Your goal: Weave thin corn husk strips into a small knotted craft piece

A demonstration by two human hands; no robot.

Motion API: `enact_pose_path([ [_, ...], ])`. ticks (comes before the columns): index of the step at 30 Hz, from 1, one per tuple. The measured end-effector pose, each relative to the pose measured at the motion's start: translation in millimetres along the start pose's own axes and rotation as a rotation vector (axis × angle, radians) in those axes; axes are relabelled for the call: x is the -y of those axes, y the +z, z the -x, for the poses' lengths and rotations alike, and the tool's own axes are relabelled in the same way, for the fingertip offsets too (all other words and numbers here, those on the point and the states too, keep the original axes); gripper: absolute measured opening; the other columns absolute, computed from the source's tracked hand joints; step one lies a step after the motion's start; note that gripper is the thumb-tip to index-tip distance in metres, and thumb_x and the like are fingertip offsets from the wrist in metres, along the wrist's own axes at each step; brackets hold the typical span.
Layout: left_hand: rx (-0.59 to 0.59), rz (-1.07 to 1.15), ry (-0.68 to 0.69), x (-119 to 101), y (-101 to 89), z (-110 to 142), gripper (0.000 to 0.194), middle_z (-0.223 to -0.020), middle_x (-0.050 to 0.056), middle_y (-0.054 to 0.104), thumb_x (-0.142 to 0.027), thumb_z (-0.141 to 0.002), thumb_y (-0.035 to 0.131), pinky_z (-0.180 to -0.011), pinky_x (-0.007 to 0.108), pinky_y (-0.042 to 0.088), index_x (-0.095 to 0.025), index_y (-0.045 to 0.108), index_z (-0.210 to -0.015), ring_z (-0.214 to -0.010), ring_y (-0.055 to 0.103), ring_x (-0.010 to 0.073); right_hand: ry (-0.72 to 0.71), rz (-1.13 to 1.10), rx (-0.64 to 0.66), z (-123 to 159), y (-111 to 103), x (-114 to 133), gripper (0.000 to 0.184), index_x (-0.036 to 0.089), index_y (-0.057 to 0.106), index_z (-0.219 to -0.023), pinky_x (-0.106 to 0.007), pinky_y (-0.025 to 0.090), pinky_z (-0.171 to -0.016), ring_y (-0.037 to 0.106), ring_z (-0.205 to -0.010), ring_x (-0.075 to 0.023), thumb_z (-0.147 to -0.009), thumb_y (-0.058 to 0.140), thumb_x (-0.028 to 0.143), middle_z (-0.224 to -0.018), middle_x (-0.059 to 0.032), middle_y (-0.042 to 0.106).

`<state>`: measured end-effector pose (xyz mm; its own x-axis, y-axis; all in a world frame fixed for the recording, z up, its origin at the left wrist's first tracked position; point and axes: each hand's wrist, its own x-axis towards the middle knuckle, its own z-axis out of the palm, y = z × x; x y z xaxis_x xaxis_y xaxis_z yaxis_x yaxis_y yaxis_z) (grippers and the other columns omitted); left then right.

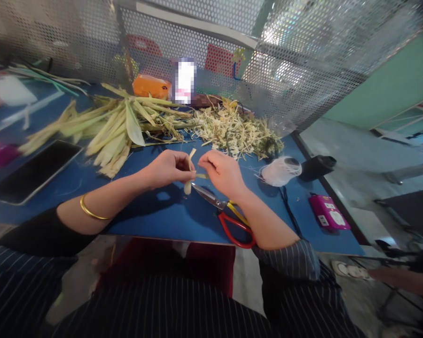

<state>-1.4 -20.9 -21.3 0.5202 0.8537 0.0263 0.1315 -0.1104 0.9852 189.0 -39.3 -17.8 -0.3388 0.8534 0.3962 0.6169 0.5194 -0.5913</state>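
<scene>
My left hand (172, 167) pinches a narrow folded strip of pale corn husk (188, 188) between thumb and fingertips; its ends stick out above and below the grip. Close beside it, my right hand (223, 171) has its thumb and forefinger pressed together; what they hold, if anything, is too fine to make out. Beneath the right hand and wrist lie scissors (235, 230) with red and yellow handles, their blades pointing toward the husk strip. A spool of white thread (281, 172) rests to the right, loose strands trailing from it toward my right hand.
Corn husks (116, 126) lie at the back left of the blue table (148, 220), beside a heap of shredded husk trimmings (238, 126). A phone (35, 171) lies left. Right are a black spool (317, 167) and a magenta packet (328, 212). A perforated metal screen (211, 28) stands behind.
</scene>
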Motion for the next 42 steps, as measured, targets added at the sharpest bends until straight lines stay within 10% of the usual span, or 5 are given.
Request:
enact_pose_path([
  [10, -0.286, 0.212, 0.070, 2.6, 3.5, -3.0, 0.020, -0.063, -0.001, 0.063, -0.023, -0.065, 0.079, -0.059, 0.023, 0.051, -0.013, 0.062, -0.072, -0.058, 0.060, 0.0099, 0.519, -0.861, 0.222, -1.3, 16.0, -9.5, 0.021, 0.016, 0.061, -0.075, -0.022, 0.017, -0.041, 0.028, -0.042, -0.0042, -0.074, 0.067, 0.036, -0.056, 0.0059, 0.047],
  [21, -0.088, -0.078, -0.014, 3.0, 1.4, 0.0, 0.016, -0.063, 0.002, 0.066, -0.025, -0.066, 0.076, -0.057, 0.025, 0.050, -0.014, 0.065, -0.072, -0.058, 0.062, 0.0138, -0.003, 0.160, 0.032, 2.4, 1.8, 3.0, 0.017, 0.018, 0.063, -0.081, -0.027, 0.036, -0.069, 0.053, -0.077, -0.0140, -0.090, 0.051, 0.025, -0.085, -0.0040, 0.063],
  [32, -0.236, 0.261, 0.007, 1.1, 2.6, -3.8, 0.024, -0.066, 0.001, 0.064, -0.026, -0.063, 0.081, -0.061, 0.025, 0.053, -0.013, 0.063, -0.072, -0.060, 0.061, 0.0109, 0.548, -0.901, 0.235, -3.7, 13.1, -17.1, 0.020, 0.017, 0.060, -0.073, -0.022, 0.017, -0.041, 0.029, -0.042, -0.0037, -0.073, 0.068, 0.036, -0.057, 0.0063, 0.048],
  [37, -0.385, 0.086, 0.052, 8.1, 2.7, -6.5, 0.019, -0.062, 0.000, 0.063, -0.024, -0.065, 0.077, -0.057, 0.023, 0.050, -0.013, 0.062, -0.071, -0.056, 0.058, 0.0102, 0.337, -0.478, 0.051, 3.1, 19.8, -2.9, 0.019, 0.018, 0.060, -0.075, -0.024, 0.032, -0.050, 0.041, -0.050, -0.0077, -0.084, 0.060, 0.034, -0.060, 0.0037, 0.051],
  [42, -0.148, -0.024, -0.026, 7.4, 3.7, -2.6, 0.018, -0.060, 0.001, 0.063, -0.025, -0.065, 0.077, -0.055, 0.025, 0.050, -0.015, 0.063, -0.069, -0.055, 0.060, 0.0126, -0.016, 0.068, 0.006, 3.4, 8.8, 1.3, 0.016, 0.019, 0.063, -0.082, -0.028, 0.039, -0.073, 0.055, -0.081, -0.0145, -0.091, 0.051, 0.026, -0.087, -0.0038, 0.063],
])
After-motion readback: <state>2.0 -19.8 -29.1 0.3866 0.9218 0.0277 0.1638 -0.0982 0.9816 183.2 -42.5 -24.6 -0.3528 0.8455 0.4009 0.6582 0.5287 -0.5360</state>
